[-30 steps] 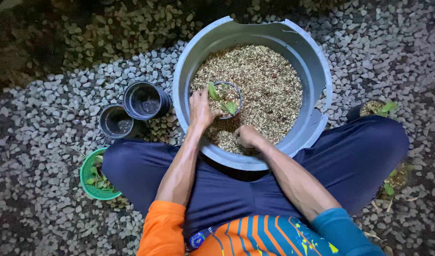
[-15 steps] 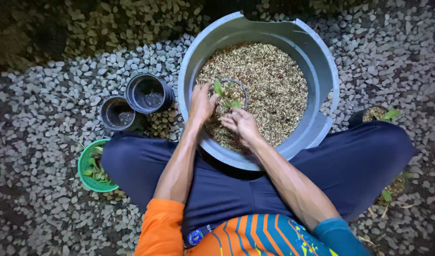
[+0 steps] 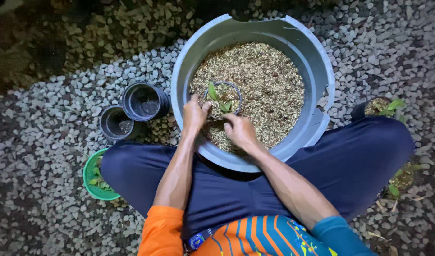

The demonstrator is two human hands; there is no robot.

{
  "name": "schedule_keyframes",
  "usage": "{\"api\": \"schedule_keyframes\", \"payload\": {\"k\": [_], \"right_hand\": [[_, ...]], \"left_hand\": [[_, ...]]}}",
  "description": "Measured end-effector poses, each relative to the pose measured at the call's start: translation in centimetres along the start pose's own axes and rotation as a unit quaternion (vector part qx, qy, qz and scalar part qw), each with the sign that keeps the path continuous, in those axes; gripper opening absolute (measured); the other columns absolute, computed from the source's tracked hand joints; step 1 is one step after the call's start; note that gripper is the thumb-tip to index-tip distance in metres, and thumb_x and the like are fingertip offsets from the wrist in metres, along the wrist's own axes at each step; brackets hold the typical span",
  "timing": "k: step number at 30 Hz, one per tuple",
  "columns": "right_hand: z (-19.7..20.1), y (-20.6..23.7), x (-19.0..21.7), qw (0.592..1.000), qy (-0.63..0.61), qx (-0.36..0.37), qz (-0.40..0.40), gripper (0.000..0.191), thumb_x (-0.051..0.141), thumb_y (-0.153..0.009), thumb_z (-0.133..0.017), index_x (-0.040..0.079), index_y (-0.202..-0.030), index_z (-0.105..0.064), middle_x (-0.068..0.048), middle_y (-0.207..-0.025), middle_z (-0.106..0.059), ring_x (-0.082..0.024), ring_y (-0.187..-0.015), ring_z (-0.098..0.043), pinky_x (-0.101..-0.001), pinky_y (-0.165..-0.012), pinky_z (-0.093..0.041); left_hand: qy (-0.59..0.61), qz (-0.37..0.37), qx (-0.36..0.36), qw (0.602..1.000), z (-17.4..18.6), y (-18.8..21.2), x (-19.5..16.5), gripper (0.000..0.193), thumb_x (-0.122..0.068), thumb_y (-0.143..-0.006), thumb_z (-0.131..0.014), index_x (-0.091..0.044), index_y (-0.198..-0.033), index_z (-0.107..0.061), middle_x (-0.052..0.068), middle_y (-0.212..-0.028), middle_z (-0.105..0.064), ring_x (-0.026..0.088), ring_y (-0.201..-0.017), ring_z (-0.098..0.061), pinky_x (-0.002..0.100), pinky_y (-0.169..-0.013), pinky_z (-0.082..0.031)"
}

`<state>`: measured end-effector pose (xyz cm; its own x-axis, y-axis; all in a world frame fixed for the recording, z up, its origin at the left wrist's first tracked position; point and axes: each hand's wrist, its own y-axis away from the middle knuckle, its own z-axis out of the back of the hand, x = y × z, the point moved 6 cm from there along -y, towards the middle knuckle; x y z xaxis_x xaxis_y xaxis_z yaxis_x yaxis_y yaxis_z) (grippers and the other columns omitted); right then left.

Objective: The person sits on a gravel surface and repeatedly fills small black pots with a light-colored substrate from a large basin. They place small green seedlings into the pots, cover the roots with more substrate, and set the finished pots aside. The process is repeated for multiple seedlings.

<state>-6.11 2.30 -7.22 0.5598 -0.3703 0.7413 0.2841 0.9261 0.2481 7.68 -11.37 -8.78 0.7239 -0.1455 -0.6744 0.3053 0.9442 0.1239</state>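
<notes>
The left hand point(image 3: 194, 114) grips the near-left rim of the small seedling pot point(image 3: 222, 98), which sits upright in the grey tub point(image 3: 321, 71) of husk. The right hand point(image 3: 240, 131), fingers loosely curled, rests just below it, nearly as close.

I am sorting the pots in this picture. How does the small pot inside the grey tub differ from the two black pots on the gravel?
The small pot holds a green seedling and husk-like mix; the two black pots show no plant, only a little dark matter. The small pot sits in the grey tub, with the left hand touching it and the right hand beside it; the black pots stand untouched on gravel. All are round and dark-rimmed.
</notes>
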Motion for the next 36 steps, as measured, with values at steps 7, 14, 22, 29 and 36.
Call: {"api": "schedule_keyframes", "payload": {"k": [7,14,22,29,36], "right_hand": [[-1.0,-0.9,-2.0,0.99,0.048,0.122,-0.05,0.053,0.008,-0.088,-0.056,0.025,-0.138,-0.064,-0.015,-0.063,-0.07,-0.022,-0.049,-0.06,-0.0411,-0.05,-0.054],[2.2,-4.4,-7.7,0.949,-0.247,-0.082,-0.179,0.032,0.005,-0.1,-0.048,0.001,-0.123,-0.068,-0.015,-0.105,-0.074,-0.012,-0.07,-0.069,-0.0282,-0.055,-0.059],[-0.1,-4.3,-3.9,0.948,-0.286,0.023,-0.136,0.062,0.023,-0.111,-0.035,0.008,-0.163,-0.004,-0.019,-0.171,-0.003,-0.033,-0.156,-0.012,-0.0551,-0.122,-0.013],[-0.9,-3.9,-5.0,0.961,-0.262,0.027,-0.084,0.07,0.022,-0.098,-0.037,0.014,-0.162,-0.011,-0.014,-0.171,-0.007,-0.031,-0.157,-0.013,-0.0489,-0.128,-0.014],[1.1,-3.5,-4.7,0.996,0.016,-0.078,0.037,0.05,0.016,-0.087,-0.049,0.015,-0.135,-0.065,-0.025,-0.16,-0.033,-0.041,-0.144,-0.039,-0.0531,-0.118,-0.036]], "left_hand": [[0.007,0.025,-0.027,0.999,-0.8,0.4,0.4,0.037,-0.026,-0.097,-0.074,-0.008,-0.128,-0.069,0.027,-0.105,-0.075,0.041,-0.099,-0.074,0.047,-0.088,-0.057],[-0.054,-0.056,0.007,0.997,-1.5,3.0,-0.9,0.071,-0.021,-0.096,-0.068,0.005,-0.153,-0.033,0.038,-0.138,-0.052,0.051,-0.116,-0.063,0.052,-0.099,-0.053],[-0.142,-0.001,0.106,0.984,-5.2,5.3,-0.5,0.077,-0.032,-0.104,-0.05,-0.005,-0.162,-0.008,0.038,-0.16,-0.024,0.055,-0.13,-0.05,0.056,-0.099,-0.052],[-0.149,0.031,0.13,0.98,-5.8,4.4,0.2,0.076,-0.036,-0.105,-0.045,-0.006,-0.162,-0.004,0.043,-0.156,-0.022,0.057,-0.117,-0.058,0.055,-0.094,-0.054],[-0.123,0.004,0.1,0.987,-4.9,3.9,-0.8,0.07,-0.032,-0.105,-0.045,-0.01,-0.163,-0.011,0.036,-0.149,-0.04,0.054,-0.103,-0.065,0.057,-0.087,-0.056]]}}
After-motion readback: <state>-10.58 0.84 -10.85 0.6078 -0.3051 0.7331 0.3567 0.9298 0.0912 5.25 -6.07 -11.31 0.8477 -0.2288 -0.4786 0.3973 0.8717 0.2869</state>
